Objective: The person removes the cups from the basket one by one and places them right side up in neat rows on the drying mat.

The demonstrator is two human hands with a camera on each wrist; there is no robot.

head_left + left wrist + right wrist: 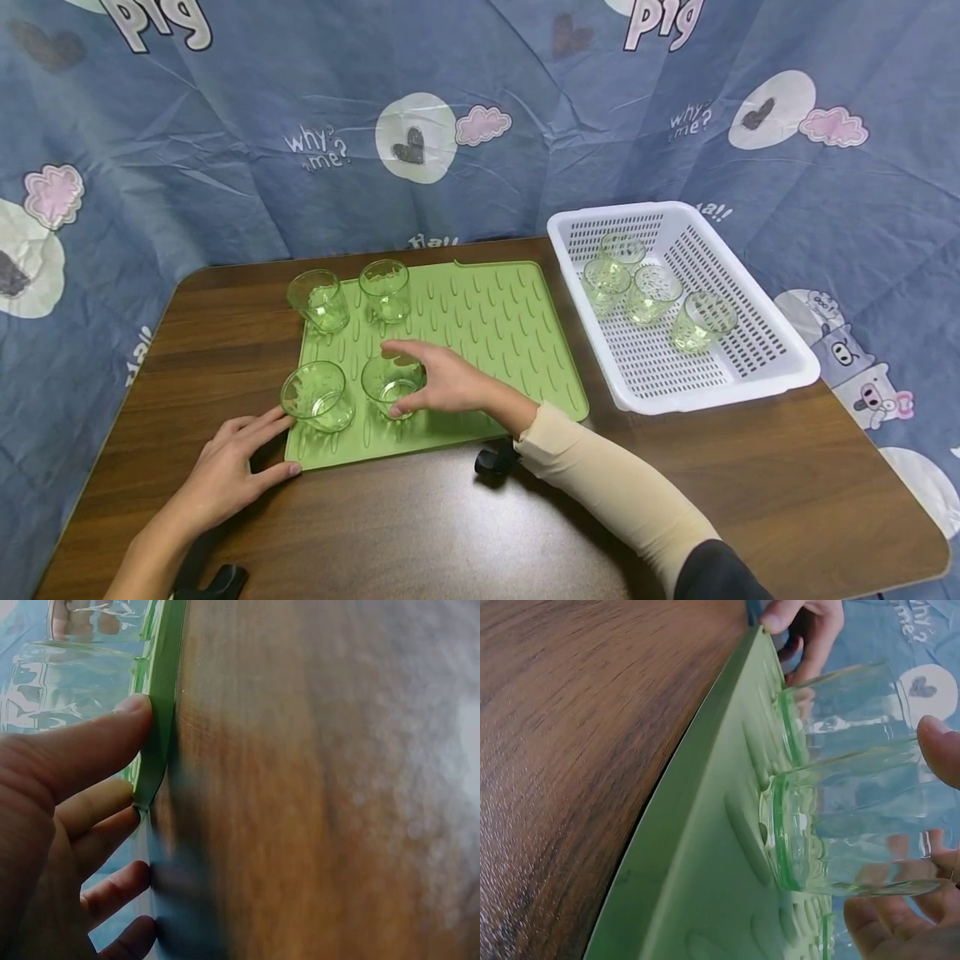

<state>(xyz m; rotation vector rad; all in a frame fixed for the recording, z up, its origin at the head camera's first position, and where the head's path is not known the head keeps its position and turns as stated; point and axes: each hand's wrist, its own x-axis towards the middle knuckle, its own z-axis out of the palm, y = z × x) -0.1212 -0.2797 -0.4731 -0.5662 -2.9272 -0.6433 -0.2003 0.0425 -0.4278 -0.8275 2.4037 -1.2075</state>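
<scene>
Four clear green-tinted glasses stand upright on a green ribbed mat (pixel 510 333), toward its left side. My right hand (pixel 453 379) holds the front glass of the second column (pixel 392 390), thumb on the near side and fingers on the far side. In the right wrist view this glass (pixel 855 825) has its base on the mat. At the mat's front left corner, my left hand (pixel 228 471) touches the edge with thumb and fingertips, fingers fairly straight. Close to its fingertips stands the front left glass (pixel 318 400). Farther back are the back left glass (pixel 321 302) and another glass (pixel 386 292).
A white perforated plastic basket (pixel 587 308) stands right of the mat, with several similar glasses (pixel 652 296) inside. The brown wooden table (pixel 420 525) has rounded corners. A blue printed cloth (pixel 480 183) hangs behind it.
</scene>
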